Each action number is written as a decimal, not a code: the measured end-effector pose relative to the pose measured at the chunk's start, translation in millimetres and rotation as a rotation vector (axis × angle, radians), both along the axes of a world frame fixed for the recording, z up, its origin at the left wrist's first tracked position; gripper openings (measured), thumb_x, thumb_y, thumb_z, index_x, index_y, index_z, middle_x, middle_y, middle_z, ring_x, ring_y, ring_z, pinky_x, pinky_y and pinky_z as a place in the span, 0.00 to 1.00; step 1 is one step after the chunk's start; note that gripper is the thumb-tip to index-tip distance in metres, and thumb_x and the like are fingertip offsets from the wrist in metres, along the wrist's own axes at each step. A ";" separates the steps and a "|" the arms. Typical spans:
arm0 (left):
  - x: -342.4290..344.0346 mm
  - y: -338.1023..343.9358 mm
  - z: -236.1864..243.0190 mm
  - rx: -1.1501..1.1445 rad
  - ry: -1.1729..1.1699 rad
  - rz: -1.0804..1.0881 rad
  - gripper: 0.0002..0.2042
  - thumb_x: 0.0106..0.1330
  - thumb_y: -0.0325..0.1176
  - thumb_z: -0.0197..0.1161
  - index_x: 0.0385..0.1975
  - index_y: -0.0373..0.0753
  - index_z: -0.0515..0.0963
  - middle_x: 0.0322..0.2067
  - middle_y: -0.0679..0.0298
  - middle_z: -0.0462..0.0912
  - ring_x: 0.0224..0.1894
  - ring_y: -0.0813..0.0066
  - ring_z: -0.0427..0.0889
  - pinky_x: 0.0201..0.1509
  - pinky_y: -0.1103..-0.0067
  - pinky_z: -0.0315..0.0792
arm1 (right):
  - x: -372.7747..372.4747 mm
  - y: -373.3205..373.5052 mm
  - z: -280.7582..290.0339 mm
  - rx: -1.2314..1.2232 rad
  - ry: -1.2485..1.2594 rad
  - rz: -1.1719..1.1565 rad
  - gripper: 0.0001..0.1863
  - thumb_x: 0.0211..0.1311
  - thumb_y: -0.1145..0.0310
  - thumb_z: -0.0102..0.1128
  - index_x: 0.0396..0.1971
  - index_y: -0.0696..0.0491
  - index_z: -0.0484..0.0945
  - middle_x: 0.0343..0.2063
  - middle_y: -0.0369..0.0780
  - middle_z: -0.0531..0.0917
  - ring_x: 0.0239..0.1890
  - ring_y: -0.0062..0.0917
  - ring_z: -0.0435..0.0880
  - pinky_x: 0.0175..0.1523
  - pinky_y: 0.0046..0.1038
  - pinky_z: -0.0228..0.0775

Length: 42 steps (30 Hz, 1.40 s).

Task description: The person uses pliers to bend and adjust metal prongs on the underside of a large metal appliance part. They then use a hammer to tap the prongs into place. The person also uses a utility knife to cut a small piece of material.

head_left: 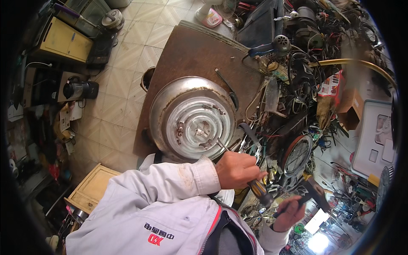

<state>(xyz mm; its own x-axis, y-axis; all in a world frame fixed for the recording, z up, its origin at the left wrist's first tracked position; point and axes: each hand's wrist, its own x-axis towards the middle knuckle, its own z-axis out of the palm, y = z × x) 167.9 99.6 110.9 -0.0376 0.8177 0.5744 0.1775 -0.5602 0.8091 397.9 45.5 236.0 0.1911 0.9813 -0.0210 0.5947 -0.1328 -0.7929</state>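
Note:
My left hand [239, 169] is closed round a screwdriver [259, 191] with a yellow and black handle. Its shaft slants down to the left, and the tip meets or nearly meets the ringed face of a round, silvery metal vessel [159, 108]. Rusty bracket-like pieces sit on that face, around a worn centre. To the right, apart from the vessel, my right hand [291, 213] grips a hammer [316, 193] by its dark handle, near the screwdriver's butt end. The vessel rests on a brown worktable [191, 51].
A thin dark tool [226, 84] lies beside the vessel on the table. Along the right side are a heap of cables and parts, a blue hair dryer [272, 46], a spoked round part [296, 156] and a white plastic panel [374, 136]. A wooden drawer box [91, 187] stands at left.

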 end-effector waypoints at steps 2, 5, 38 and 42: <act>0.7 -4.9 9.9 0.034 0.005 -0.048 0.17 0.60 0.34 0.72 0.17 0.41 0.68 0.16 0.65 0.65 0.16 0.68 0.73 0.17 0.70 0.65 | -0.9 -0.2 -18.7 -0.143 0.033 -0.024 0.13 0.75 0.61 0.52 0.34 0.55 0.71 0.17 0.32 0.71 0.15 0.14 0.67 0.18 0.19 0.56; 7.8 -17.4 12.0 0.073 -0.073 -0.135 0.20 0.58 0.32 0.74 0.15 0.40 0.65 0.16 0.65 0.62 0.14 0.67 0.68 0.15 0.70 0.61 | -2.0 9.2 -57.9 -0.324 0.000 0.060 0.11 0.73 0.65 0.53 0.31 0.56 0.71 0.16 0.33 0.72 0.14 0.14 0.68 0.17 0.20 0.59; -130.8 36.0 -21.6 -0.303 0.664 0.209 0.18 0.69 0.38 0.61 0.52 0.33 0.80 0.57 0.46 0.78 0.61 0.49 0.74 0.67 0.63 0.66 | -40.3 -89.2 -97.8 -0.498 0.040 0.348 0.14 0.66 0.60 0.65 0.33 0.58 0.79 0.21 0.49 0.80 0.24 0.49 0.81 0.30 0.37 0.71; -142.7 49.2 -85.1 -0.491 0.697 0.242 0.23 0.70 0.46 0.58 0.57 0.35 0.78 0.62 0.46 0.74 0.66 0.49 0.69 0.72 0.62 0.59 | -53.0 -86.3 -109.1 -0.451 0.075 0.334 0.13 0.67 0.62 0.64 0.34 0.58 0.79 0.22 0.51 0.81 0.27 0.52 0.82 0.31 0.40 0.71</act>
<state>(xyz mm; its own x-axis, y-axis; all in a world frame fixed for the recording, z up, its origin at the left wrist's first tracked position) 25.2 148.8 25.7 -0.0138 0.9930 0.1173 0.7888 -0.0613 0.6116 344.9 -40.8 126.9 -0.1464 0.8789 -0.4539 0.6067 -0.2826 -0.7430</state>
